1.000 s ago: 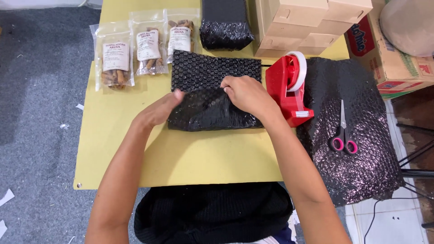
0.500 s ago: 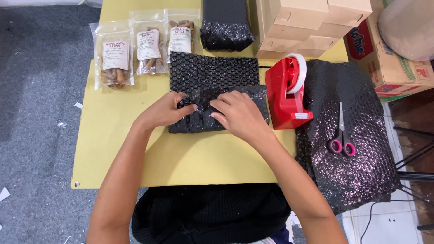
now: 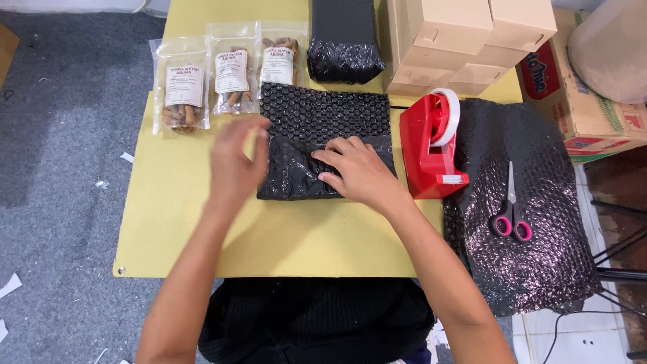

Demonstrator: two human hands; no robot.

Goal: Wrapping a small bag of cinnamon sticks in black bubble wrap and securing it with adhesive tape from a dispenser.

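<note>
Right hand (image 3: 360, 174) presses flat on a black bubble-wrap parcel (image 3: 317, 165), pinning its fold; left hand (image 3: 236, 165), open and empty, hovers just beside it.

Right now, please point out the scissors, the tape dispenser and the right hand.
scissors (image 3: 510, 212): head view, on the pivot, just above the pink handles.
tape dispenser (image 3: 426, 156): head view, on its red body.
right hand (image 3: 357, 172): head view, on the back of the hand.

Three clear snack pouches (image 3: 231, 67) in a row. Two black bubble-wrap parcels (image 3: 342, 37), one wrapped, one half-wrapped. One red tape dispenser (image 3: 431, 145). One pair of pink-handled scissors (image 3: 511, 212). Several stacked cardboard boxes (image 3: 465, 40).
</note>
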